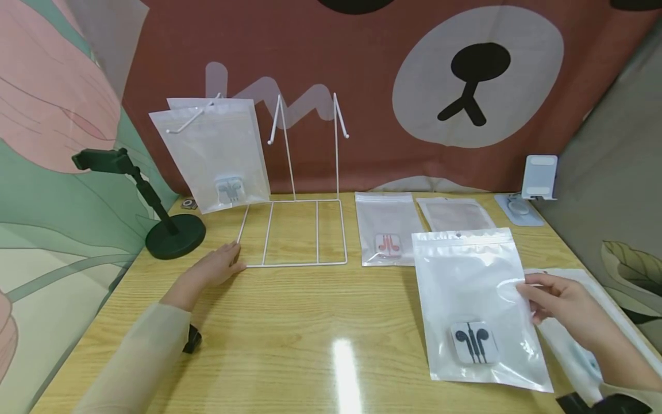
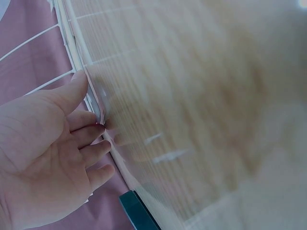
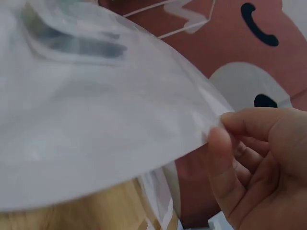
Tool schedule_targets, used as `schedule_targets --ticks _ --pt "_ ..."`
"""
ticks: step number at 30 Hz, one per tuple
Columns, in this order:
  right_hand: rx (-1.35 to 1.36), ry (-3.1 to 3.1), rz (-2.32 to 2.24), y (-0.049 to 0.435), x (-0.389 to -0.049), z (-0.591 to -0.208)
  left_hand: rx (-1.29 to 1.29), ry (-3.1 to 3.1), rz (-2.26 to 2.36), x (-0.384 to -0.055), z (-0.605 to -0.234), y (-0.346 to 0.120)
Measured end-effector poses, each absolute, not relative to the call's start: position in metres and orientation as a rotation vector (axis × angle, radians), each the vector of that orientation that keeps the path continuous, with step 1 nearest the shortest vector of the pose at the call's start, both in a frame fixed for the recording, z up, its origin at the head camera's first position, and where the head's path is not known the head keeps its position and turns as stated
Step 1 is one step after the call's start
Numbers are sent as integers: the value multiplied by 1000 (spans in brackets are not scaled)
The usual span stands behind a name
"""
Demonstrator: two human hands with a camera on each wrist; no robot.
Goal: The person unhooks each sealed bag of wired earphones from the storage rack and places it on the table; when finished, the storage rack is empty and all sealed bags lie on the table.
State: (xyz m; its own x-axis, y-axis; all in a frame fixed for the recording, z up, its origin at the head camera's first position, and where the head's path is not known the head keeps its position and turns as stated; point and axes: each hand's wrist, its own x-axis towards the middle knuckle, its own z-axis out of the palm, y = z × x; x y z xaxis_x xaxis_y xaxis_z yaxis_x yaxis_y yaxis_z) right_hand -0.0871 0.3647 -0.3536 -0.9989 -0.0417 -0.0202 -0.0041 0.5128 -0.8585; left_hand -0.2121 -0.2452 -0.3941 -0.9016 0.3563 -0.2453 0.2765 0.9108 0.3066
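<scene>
My right hand (image 1: pixel 561 305) pinches the right edge of a clear-and-white zip bag (image 1: pixel 465 287) between thumb and fingers. Through its front shows a small case with black earphones (image 1: pixel 474 342); the bag is raised over the table, hole strip at the top. At the left, my left hand (image 1: pixel 217 267) holds the front left corner of a white wire display rack (image 1: pixel 295 265), its thumb (image 2: pixel 79 88) at the wire. On the rack's left hook (image 1: pixel 186 122) hang white bags (image 1: pixel 212 149), the front one with pale earphones. Two other hooks (image 1: pixel 276 118) carry nothing.
A bag with pink earphones (image 1: pixel 385 221) and another flat bag (image 1: pixel 455 214) lie right of the rack. More bags (image 1: pixel 574 339) lie partly under my right hand. A black phone stand (image 1: pixel 174 236) stands left, a white phone holder (image 1: pixel 539 178) back right.
</scene>
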Motion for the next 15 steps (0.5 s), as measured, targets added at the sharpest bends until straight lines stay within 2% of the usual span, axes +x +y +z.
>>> schedule_targets --ticks 4,11,15 --pt "93 2635 -1348 374 -89 -362 470 2781 377 -212 -395 -246" --pt "-19 2438 -1246 392 -94 -376 466 2776 366 -214 -396 -248" --pt "38 2409 -1158 398 -95 -383 459 2771 367 -214 -396 -247"
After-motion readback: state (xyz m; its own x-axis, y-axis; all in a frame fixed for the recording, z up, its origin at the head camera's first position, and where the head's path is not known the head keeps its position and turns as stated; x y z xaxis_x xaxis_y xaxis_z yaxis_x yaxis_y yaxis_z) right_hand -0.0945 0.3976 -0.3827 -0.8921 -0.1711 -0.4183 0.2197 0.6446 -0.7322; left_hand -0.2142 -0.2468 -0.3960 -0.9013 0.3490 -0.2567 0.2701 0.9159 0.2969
